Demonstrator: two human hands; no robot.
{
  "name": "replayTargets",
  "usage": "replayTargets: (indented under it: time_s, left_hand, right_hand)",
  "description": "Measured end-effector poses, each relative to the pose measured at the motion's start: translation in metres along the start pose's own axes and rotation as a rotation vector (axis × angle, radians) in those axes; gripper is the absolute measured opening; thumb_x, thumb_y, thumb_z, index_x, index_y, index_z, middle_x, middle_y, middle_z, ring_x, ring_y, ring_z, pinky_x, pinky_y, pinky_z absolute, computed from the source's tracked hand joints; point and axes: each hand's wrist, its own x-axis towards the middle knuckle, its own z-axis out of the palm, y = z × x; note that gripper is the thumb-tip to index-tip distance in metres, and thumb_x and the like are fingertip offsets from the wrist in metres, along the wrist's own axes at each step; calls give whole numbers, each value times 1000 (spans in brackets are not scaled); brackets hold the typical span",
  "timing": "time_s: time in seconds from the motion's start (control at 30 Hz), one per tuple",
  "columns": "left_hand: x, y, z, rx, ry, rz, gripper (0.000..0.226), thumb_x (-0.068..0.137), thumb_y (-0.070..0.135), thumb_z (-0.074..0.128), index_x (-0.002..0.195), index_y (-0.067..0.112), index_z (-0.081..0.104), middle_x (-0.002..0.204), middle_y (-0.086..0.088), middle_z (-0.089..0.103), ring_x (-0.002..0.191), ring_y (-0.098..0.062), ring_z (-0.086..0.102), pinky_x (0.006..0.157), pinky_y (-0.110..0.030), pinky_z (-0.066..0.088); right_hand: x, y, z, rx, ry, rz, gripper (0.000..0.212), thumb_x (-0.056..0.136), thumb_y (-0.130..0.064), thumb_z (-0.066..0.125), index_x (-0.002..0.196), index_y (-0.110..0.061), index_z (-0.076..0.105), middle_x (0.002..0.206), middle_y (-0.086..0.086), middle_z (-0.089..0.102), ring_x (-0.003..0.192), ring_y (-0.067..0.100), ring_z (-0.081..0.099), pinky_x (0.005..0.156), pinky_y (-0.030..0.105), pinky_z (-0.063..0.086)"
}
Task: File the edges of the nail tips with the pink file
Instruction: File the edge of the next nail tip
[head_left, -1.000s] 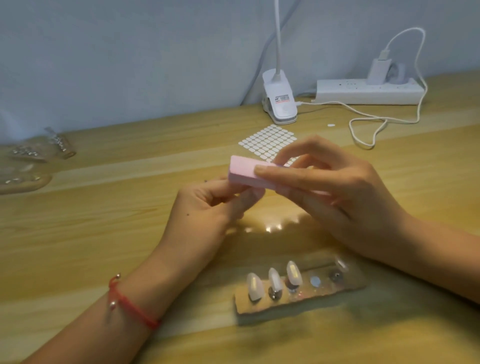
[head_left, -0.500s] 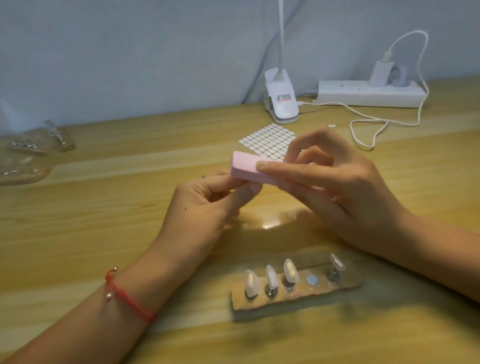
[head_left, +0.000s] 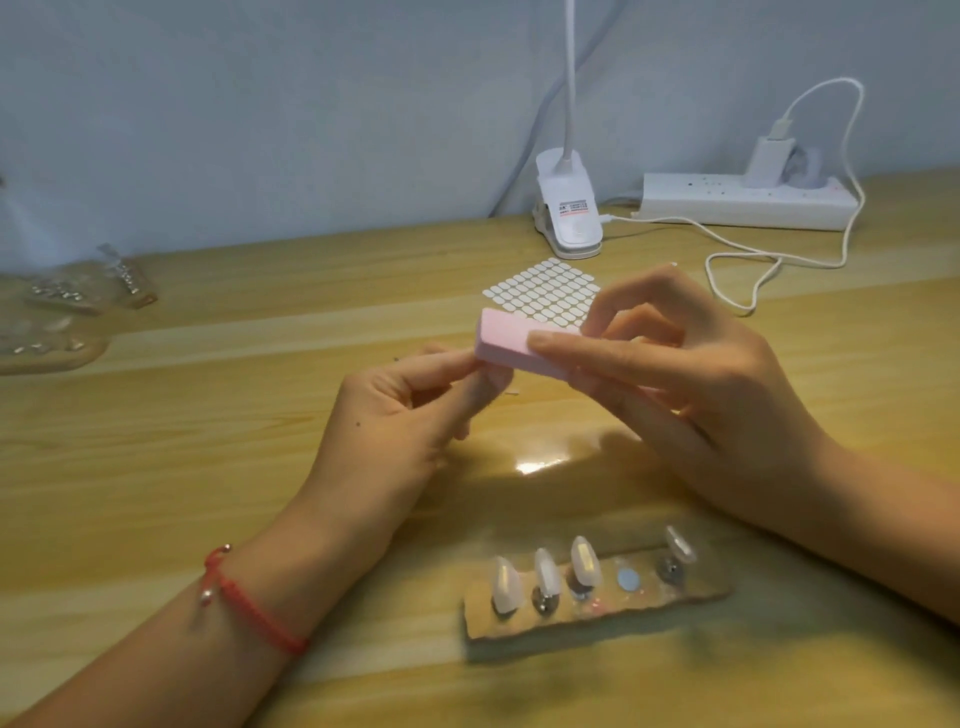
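Pink file (head_left: 511, 345) gripped by right hand (head_left: 691, 384); left fingers (head_left: 436, 364) pinch a hidden nail tip. Pressing hard, I'd flick it loose.

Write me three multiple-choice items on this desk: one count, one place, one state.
1. How many nail tips stand on the holder strip?
A. two
B. four
C. six

2. Where does the sticker sheet lie?
A. on the table, beyond the pink file
B. on top of the holder strip
C. under the holder strip

3. How is the pink file placed?
A. lying flat on the table
B. held above the table by the right hand
C. standing on the holder strip

Key:
1 B: three tips stand together at one end, a fourth at the other end, with one bare spot between.
2 A: the sheet lies flat on the wood behind the file.
3 B: thumb and fingers grip the file, clear of the wood.
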Motion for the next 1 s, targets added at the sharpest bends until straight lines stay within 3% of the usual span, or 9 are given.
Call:
replayTargets:
  time_s: [0.1,0.23,0.33,0.4,0.5,0.57,0.73,0.83,1.0]
  left_hand:
    - [-2,1,3,3,-54,0,19,68,24,70,84,19,78,59,12,55,51,3,41,50,-7,37]
    - [0,-1,-1,-25,15,-14,26,70,27,69,93,17,78,58,13,49,50,0,37,51,-6,33]
    - [-3,1,3,29,-72,-6,15,67,29,70,77,22,79,59,5,50,52,-3,37,50,-9,34]
    - [-3,1,2,-2,-49,0,15,67,28,69,77,20,77,53,12,50,48,1,37,48,-7,33]
    - [0,0,0,-7,1,-7,22,70,29,68,88,20,77,50,15,48,47,1,35,48,-6,31]
    - [-2,2,3,25,-39,14,16,68,29,69,80,25,78,49,15,50,47,1,36,48,-6,32]
    - [2,-1,0,-34,49,-30,23,67,33,69,87,26,78,50,11,44,49,-1,36,49,-7,32]
    - [-1,2,4,17,-33,6,17,66,30,69,80,26,78,50,14,51,47,1,37,48,-7,34]
    - [0,1,0,-21,25,-17,19,67,31,69,82,25,78,53,10,48,48,1,38,49,-7,32]
  right_hand:
    - [0,-3,4,28,-15,-8,33,92,-5,59,125,-8,60,99,16,49,81,22,56,81,16,42]
    - [0,1,0,13,-4,29,32,93,-8,58,125,-8,60,100,16,50,77,26,59,75,12,40]
    - [-2,-2,5,39,-23,-19,30,95,-8,59,124,-10,60,100,16,50,83,20,56,80,15,43]
    - [-1,0,3,17,-16,-33,30,95,-8,59,125,-11,60,101,15,51,84,19,56,81,19,46]
    - [-1,4,0,-39,3,-7,31,96,-13,59,127,-18,58,103,13,52,78,23,58,70,34,52]
    - [-3,2,2,-13,-3,-12,31,96,-15,58,126,-21,58,104,11,52,77,24,58,68,37,51]
    - [-1,6,-1,-16,-5,30,30,97,-16,56,127,-19,59,105,10,53,71,23,57,65,24,41]
    - [-2,1,3,11,-8,16,30,97,-17,56,127,-20,59,105,11,52,72,23,57,66,27,45]
    - [-2,4,0,12,-3,46,31,97,-17,56,127,-18,58,105,10,51,71,23,57,67,22,42]
